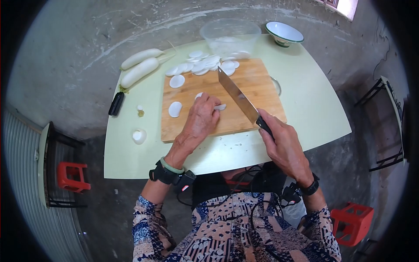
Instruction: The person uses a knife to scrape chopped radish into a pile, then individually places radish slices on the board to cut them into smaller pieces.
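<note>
My right hand (283, 142) grips the black handle of a cleaver (238, 94), whose broad blade points up and to the left over the wooden cutting board (248, 78). On the board, my left hand (203, 114) is curled over pieces of white radish (220, 107), partly hidden under the fingers. The blade is apart from those pieces. Two loose radish slices, one lower (175, 109) and one higher (177, 81), lie left of my left hand. A heap of thin round slices (200, 65) spreads along the board's far edge.
Two whole white radishes (139, 73) lie at the table's far left, near a black object (116, 104) and a cut radish end (139, 136). Behind the board stand a clear plastic bowl (230, 35) with slices and a green-rimmed bowl (284, 33). Red stools (73, 177) flank the table.
</note>
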`<state>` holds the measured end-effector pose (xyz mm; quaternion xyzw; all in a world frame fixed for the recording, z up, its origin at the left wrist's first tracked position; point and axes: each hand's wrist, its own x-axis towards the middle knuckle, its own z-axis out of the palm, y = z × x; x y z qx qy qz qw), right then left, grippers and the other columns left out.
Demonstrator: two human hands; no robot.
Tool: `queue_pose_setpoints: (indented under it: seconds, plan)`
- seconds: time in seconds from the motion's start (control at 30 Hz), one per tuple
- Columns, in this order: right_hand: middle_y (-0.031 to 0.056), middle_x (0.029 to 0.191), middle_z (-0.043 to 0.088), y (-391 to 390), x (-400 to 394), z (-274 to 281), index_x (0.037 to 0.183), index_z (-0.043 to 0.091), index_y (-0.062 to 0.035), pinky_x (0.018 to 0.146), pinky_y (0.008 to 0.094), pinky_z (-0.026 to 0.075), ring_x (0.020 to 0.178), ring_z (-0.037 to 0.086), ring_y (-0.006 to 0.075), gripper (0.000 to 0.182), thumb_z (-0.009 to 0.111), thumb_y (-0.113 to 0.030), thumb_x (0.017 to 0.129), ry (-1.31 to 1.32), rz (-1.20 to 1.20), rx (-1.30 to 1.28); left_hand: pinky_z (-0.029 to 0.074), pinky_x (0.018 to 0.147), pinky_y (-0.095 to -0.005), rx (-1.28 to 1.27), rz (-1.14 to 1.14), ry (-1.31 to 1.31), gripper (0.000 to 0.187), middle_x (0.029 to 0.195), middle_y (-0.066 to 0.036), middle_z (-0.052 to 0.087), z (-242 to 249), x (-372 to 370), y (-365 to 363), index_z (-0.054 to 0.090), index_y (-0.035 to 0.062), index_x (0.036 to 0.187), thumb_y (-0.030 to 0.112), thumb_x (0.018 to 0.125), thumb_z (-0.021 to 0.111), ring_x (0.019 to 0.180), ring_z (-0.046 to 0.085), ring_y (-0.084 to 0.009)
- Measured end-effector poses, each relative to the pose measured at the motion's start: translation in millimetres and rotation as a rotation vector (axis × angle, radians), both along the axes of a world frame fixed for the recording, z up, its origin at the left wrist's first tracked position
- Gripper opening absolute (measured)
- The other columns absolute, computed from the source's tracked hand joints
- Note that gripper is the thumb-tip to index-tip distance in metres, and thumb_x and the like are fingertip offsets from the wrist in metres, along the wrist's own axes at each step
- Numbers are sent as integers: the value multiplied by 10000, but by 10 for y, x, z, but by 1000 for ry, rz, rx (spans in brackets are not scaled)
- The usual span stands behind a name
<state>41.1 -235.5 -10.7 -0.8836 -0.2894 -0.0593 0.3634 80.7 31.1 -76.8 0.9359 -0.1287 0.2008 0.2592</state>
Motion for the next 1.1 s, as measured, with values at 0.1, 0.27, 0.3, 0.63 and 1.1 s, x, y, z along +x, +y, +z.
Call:
queue_pose_setpoints:
  seconds: [0.1,0.27,0.3,0.63,1.1]
  plan:
    - [251,1011,672,25,6,-24,1433,508,-1,771,529,546,880,677,457,495,629,-31,954,-68,40,-37,518,791,-438,-43,-27,-14,153,940,-144,583,21,-12,-8,661,-17,1011,20,875,720,886,619,-324]
    - [259,1005,670,35,-41,-15,1422,494,26,749,524,548,872,678,458,496,631,-32,950,-36,93,-40,509,796,-456,-9,-12,-28,150,970,-164,606,21,-16,-42,659,-22,990,32,876,740,916,616,-361]
    - [259,1002,671,39,-49,3,1430,489,24,752,524,548,873,678,458,505,632,-32,949,-37,87,-44,509,802,-461,-7,1,-14,151,980,-169,612,31,-20,-58,661,-23,989,37,877,744,922,616,-370]
    - [261,967,663,52,-47,69,1491,444,-11,716,528,548,825,674,462,565,621,-34,955,-11,85,-32,510,793,-461,-167,49,21,152,942,-157,609,145,-112,-139,685,-4,988,22,863,768,909,622,-363]
    - [253,973,667,122,61,30,1539,407,-35,691,520,540,829,674,455,628,627,-10,951,0,95,-25,533,729,-459,-10,93,-171,115,914,-160,606,-5,61,-172,695,15,957,21,867,766,875,642,-366]
